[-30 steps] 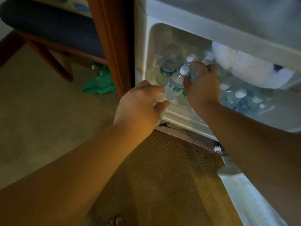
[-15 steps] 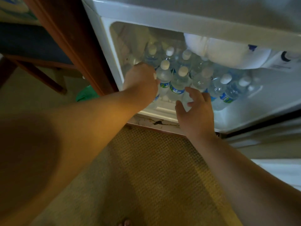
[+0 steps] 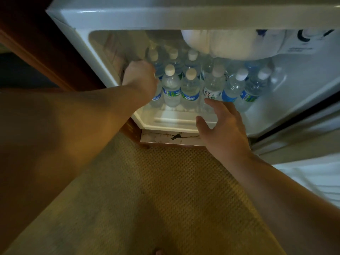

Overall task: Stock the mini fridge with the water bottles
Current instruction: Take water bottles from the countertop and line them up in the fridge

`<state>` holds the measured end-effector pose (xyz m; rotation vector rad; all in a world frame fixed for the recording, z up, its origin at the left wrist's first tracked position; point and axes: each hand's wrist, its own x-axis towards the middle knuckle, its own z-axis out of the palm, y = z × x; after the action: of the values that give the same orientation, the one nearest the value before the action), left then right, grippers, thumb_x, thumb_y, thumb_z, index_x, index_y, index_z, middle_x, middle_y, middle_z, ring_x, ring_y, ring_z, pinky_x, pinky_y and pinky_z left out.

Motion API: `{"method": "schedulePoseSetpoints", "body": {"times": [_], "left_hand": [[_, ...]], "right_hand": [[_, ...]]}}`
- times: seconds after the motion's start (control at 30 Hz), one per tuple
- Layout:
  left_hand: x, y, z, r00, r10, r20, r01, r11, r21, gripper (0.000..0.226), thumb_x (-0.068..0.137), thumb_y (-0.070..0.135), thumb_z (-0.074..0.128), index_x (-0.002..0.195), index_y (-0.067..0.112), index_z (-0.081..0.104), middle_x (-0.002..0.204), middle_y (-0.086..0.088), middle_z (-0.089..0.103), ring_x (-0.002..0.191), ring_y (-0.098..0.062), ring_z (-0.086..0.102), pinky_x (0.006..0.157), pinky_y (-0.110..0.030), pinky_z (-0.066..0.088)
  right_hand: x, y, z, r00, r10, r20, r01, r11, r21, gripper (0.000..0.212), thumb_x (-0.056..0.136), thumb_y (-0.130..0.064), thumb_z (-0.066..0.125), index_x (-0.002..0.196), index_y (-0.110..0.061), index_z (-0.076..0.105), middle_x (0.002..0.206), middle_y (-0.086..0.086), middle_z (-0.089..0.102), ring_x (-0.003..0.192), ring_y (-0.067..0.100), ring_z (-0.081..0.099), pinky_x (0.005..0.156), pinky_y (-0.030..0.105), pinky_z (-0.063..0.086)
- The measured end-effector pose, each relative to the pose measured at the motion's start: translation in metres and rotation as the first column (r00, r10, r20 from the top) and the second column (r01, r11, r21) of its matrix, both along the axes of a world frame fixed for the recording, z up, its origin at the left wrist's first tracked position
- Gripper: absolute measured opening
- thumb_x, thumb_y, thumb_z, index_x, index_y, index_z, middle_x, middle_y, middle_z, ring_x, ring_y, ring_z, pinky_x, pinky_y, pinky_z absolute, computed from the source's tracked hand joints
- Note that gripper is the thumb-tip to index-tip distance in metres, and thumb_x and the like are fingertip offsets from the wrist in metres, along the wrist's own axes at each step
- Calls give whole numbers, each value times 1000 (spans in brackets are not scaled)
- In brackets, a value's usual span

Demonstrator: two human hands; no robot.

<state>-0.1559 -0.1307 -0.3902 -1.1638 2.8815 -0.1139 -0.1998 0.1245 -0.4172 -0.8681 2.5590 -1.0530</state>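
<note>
Your water bottles [image 3: 190,87] stand upright on the floor of the open mini fridge [image 3: 114,17], long axes vertical, white caps up, packed in rows front to back. Most carry blue and green labels whose script is too blurred to read; one front bottle [image 3: 213,83] wears a white label with dark print. Your left hand [image 3: 140,78] reaches in at the left end and covers the top of a bottle there; its grip can't be made out. Your right hand [image 3: 223,131] hovers before the front row, fingers spread and relaxed, holding nothing. Tan woven carpet [image 3: 165,190] lies below, with a dark wooden cabinet edge [image 3: 55,57] at left.
</note>
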Motion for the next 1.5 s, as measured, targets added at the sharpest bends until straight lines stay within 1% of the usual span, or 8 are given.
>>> {"method": "schedulePoseSetpoints", "body": {"times": [0.2, 0.33, 0.43, 0.73, 0.9, 1.0, 1.2, 1.5], "left_hand": [[-6, -5, 0, 999, -40, 4, 40, 999, 10, 26, 97, 33, 62, 100, 9, 71, 104, -15, 72, 97, -35, 69, 81, -41, 56], [0, -13, -2, 985, -11, -172, 44, 981, 187, 32, 97, 25, 60, 124, 12, 69, 125, -16, 68, 116, -37, 62, 96, -44, 50], [0, -12, -1, 981, -35, -189, 75, 975, 208, 35, 97, 22, 58, 129, 12, 66, 131, -18, 64, 121, -39, 59, 101, -47, 49], [4, 2, 5, 988, -34, -153, 56, 989, 138, 22, 95, 15, 60, 111, 2, 62, 112, -26, 63, 101, -45, 61, 84, -49, 50], [11, 15, 4, 986, 85, -142, -54, 977, 207, 54, 92, 11, 67, 142, 7, 46, 139, -23, 46, 121, -40, 55, 98, -46, 50], [36, 44, 14, 962, 114, -249, -38, 956, 291, 70, 91, 21, 71, 153, 15, 38, 148, -20, 39, 134, -39, 45, 111, -44, 41], [107, 124, 72, 955, 177, -238, -62, 905, 421, 80, 93, 43, 68, 160, 28, 27, 150, -10, 43, 136, -34, 42, 106, -50, 45], [174, 195, 259, 863, 137, -486, 75, 917, 392, 74, 95, 44, 66, 157, 35, 29, 148, 6, 45, 134, -17, 46, 103, -39, 52]], "right_hand": [[1, 8, -1, 1000, 5, -3, -5, 1000, 27, 57, 93, -42, 64, 146, -31, 48, 147, -3, 46, 135, 23, 44, 108, 51, 40], [1, 13, -1, 1000, 30, 5, -30, 996, 80, 60, 93, -45, 61, 149, -33, 44, 156, -3, 40, 142, 22, 37, 113, 52, 36], [-1, 15, 1, 999, 37, 13, -39, 991, 127, 61, 94, -47, 59, 151, -37, 40, 159, -5, 35, 146, 20, 33, 116, 50, 32], [-1, 15, 10, 998, 63, 11, -64, 985, 163, 63, 94, -49, 60, 152, -37, 39, 161, -6, 34, 147, 20, 31, 116, 49, 32], [5, 20, 20, 997, 76, 9, -76, 979, 191, 62, 95, -50, 58, 152, -39, 36, 162, -8, 32, 148, 19, 28, 117, 47, 28], [12, 26, 33, 995, 101, 9, -101, 968, 232, 63, 95, -53, 55, 153, -40, 33, 163, -9, 29, 150, 19, 24, 119, 48, 26], [35, 45, 92, 982, 159, -101, -141, 977, 163, 64, 92, -53, 55, 151, -34, 40, 160, -2, 37, 146, 26, 33, 113, 57, 36], [71, 92, 274, 936, 191, -296, -216, 975, -52, 56, 91, -38, 63, 146, -30, 51, 154, -4, 46, 143, 23, 40, 107, 55, 45]]}}
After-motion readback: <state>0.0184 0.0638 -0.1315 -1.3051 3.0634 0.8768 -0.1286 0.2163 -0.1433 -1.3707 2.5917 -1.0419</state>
